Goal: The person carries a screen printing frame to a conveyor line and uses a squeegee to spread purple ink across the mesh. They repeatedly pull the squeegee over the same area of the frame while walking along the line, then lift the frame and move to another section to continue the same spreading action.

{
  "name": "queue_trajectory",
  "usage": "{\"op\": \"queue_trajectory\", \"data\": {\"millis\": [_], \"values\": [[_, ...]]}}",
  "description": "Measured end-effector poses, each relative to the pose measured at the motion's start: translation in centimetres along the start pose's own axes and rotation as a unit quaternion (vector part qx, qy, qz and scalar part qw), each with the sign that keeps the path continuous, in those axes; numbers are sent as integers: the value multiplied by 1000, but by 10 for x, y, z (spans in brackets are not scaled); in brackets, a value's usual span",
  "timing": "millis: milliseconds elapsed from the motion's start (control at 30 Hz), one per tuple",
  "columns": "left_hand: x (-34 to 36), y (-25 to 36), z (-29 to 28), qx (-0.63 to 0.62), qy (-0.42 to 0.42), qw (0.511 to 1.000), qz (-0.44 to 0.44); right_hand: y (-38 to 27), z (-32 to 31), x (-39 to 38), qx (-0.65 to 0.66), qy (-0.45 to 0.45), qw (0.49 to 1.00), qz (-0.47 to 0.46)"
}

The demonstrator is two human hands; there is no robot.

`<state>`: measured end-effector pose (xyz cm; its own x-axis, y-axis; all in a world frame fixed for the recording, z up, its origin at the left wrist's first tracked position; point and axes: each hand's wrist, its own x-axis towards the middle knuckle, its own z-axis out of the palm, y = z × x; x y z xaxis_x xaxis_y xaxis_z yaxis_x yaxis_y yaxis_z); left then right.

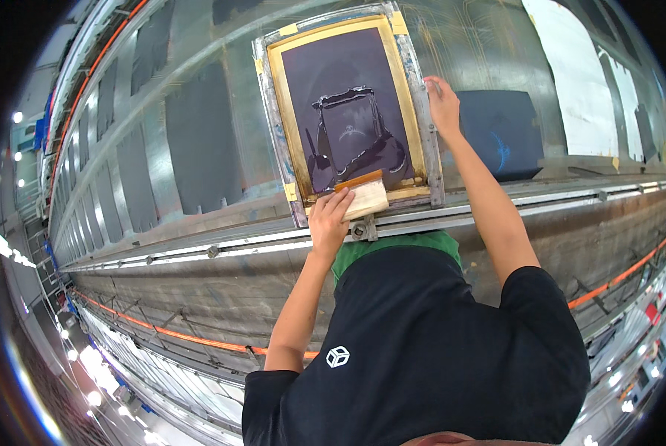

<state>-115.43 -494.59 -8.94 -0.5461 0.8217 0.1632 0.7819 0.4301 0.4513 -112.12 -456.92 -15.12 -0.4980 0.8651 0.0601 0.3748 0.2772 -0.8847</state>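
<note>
A screen printing frame (434,167) lies on the long table in front of me, its edges patched with yellow tape. Dark, glossy ink (370,157) is smeared in a rough loop over the purple-grey mesh (333,63), around a small pale design. My left hand (330,223) is closed on the wooden handle of a squeegee (366,199), whose orange-brown blade rests at the near end of the mesh. At the frame's right side, my right hand (443,110) grips the outer edge with curled fingers.
Right of the frame lies a dark fabric panel (522,111) with a blue print (502,151). White sheets (574,82) lie farther right; several dark panels (203,141) run along the table to the left. A metal rail (266,241) with stops borders the table's near edge.
</note>
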Motion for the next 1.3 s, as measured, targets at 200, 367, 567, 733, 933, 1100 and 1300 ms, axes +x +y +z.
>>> {"op": "queue_trajectory", "data": {"millis": [200, 367, 567, 733, 933, 1100, 1300], "values": [[-6, -7, 5, 26, -34, 998, 48, 12, 1, 3, -55, -6, 998, -20], [63, -40, 20, 65, -4, 998, 23, -9, -21, 5, -282, -53, 948, -136], [174, -62, -13, 4, -18, 1000, -7, -114, 0, -22, -227, -271, 887, -298], [176, -67, 4, 26, 16, 999, 13, -97, 39, -37, -257, -312, 870, -282], [81, -37, 16, 23, -3, 1000, 9, -77, 0, -139, -159, -312, 910, -221], [102, -45, 3, -11, 6, 1000, 15, -77, 5, -113, -159, -304, 907, -246], [192, -79, 6, -6, 74, 996, 46, -93, 37, -35, -138, -270, 913, -273]]}}
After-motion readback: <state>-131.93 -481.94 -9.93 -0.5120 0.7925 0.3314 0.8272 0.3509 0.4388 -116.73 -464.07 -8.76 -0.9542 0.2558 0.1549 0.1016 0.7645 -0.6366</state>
